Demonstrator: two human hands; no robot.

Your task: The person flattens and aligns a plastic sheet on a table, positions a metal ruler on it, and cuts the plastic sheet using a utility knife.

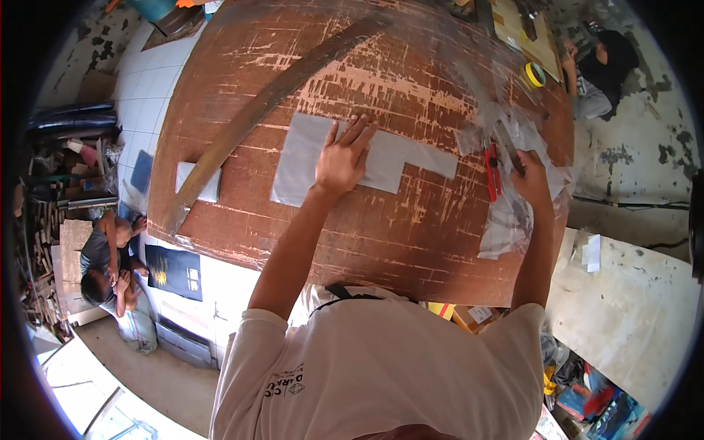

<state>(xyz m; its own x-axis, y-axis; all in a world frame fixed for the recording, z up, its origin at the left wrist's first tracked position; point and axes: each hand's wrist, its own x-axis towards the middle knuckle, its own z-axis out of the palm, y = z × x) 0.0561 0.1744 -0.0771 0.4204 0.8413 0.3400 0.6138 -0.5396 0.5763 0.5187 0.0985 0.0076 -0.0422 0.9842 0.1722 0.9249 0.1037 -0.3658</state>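
On the scored brown board of the worktable (411,249) lies a grey sheet (297,158) with a narrower arm running to the right. My left hand (343,158) is pressed flat on it, fingers stretched out. Off to the right, my right hand (534,180) is closed round the lower end of a dark flat strip (506,139), whose exact kind I cannot make out. Just left of that hand rests a red utility knife (491,174). Crumpled clear plastic and grey scraps (502,227) lie around and under the right hand.
A long worn wooden strip (271,92) crosses the board's left side, over a small grey piece (209,182). A yellow tape roll (535,74) sits at the far right. One person (110,257) crouches at the left; another (605,70) is at the far right.
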